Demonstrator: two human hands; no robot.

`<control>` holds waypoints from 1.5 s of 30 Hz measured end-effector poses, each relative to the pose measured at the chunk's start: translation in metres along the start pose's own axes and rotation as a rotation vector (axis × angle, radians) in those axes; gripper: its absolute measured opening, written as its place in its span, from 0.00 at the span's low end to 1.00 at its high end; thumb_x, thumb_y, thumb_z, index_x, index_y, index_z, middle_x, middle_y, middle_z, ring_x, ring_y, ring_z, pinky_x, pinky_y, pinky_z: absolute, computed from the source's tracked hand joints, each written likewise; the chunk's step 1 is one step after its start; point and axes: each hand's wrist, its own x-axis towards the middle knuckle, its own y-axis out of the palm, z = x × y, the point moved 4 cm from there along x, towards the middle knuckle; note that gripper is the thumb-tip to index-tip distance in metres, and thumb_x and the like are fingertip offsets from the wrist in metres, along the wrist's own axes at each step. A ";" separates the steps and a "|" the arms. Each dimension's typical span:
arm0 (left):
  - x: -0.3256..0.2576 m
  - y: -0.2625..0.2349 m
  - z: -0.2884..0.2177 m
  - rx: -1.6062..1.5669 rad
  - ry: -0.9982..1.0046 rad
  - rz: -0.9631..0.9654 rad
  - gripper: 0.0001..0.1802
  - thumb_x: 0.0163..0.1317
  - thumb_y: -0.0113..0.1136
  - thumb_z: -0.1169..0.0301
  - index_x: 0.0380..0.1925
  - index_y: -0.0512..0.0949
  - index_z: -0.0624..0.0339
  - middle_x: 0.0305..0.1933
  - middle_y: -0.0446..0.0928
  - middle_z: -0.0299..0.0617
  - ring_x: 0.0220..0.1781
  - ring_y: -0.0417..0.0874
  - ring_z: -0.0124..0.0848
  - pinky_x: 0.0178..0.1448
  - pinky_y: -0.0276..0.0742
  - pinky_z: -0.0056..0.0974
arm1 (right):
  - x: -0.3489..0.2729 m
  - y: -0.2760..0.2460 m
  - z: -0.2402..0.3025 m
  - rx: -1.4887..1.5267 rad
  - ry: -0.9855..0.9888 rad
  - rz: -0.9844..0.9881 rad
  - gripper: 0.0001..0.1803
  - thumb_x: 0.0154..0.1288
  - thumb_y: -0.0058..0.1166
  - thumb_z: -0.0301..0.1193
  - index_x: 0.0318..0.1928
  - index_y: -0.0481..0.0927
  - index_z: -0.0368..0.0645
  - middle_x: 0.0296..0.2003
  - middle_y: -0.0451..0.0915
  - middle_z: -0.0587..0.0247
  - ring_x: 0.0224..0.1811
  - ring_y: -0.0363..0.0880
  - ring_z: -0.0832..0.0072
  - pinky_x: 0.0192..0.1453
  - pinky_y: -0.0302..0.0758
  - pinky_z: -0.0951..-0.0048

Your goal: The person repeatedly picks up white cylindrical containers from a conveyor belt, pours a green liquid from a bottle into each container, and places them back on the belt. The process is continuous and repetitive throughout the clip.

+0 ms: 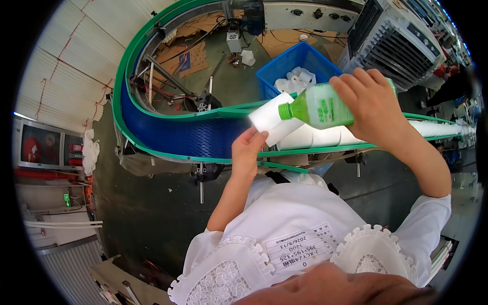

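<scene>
My left hand (247, 151) grips the lower end of a white paper roll (271, 119), held tilted just above the conveyor. In my right hand (373, 104) is a clear plastic bottle (324, 108) with a green cap and green print, lying nearly sideways. Its capped neck points left and overlaps the roll in view; whether they touch I cannot tell. Below both hands, a row of white paper rolls (338, 137) sits end to end on the conveyor, stretching off to the right. The blue belt (188, 136) shows bare to the left of my left hand.
Green rails (118, 96) edge the conveyor, which curves away at the left. Behind it stands a blue crate (272, 76) with white rolls inside. A large air cooler (394, 48) is at the far right. Cardboard (195, 63) and cables lie on the floor inside the curve.
</scene>
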 end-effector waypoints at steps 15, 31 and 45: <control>-0.025 0.010 -0.007 -0.070 0.176 0.037 0.21 0.65 0.62 0.80 0.57 0.74 0.76 0.55 0.81 0.47 0.54 0.82 0.29 0.56 0.77 0.30 | 0.048 -0.014 0.080 -0.493 -0.303 0.244 0.26 0.51 0.58 0.31 0.53 0.73 0.37 0.40 0.75 0.64 0.50 0.71 0.69 0.57 0.65 0.65; -0.022 0.013 -0.018 0.007 0.153 0.038 0.20 0.65 0.62 0.79 0.57 0.75 0.75 0.54 0.81 0.48 0.53 0.82 0.28 0.55 0.77 0.30 | 0.044 -0.011 0.077 -0.567 -0.309 0.255 0.22 0.51 0.58 0.32 0.49 0.75 0.39 0.38 0.74 0.65 0.46 0.71 0.70 0.55 0.65 0.67; -0.017 0.007 -0.018 -0.006 0.161 0.004 0.23 0.62 0.64 0.81 0.58 0.75 0.75 0.54 0.82 0.48 0.54 0.83 0.28 0.60 0.75 0.31 | 0.041 -0.010 0.061 -0.372 -0.194 0.260 0.32 0.45 0.62 0.25 0.55 0.72 0.38 0.43 0.75 0.63 0.51 0.71 0.68 0.57 0.65 0.65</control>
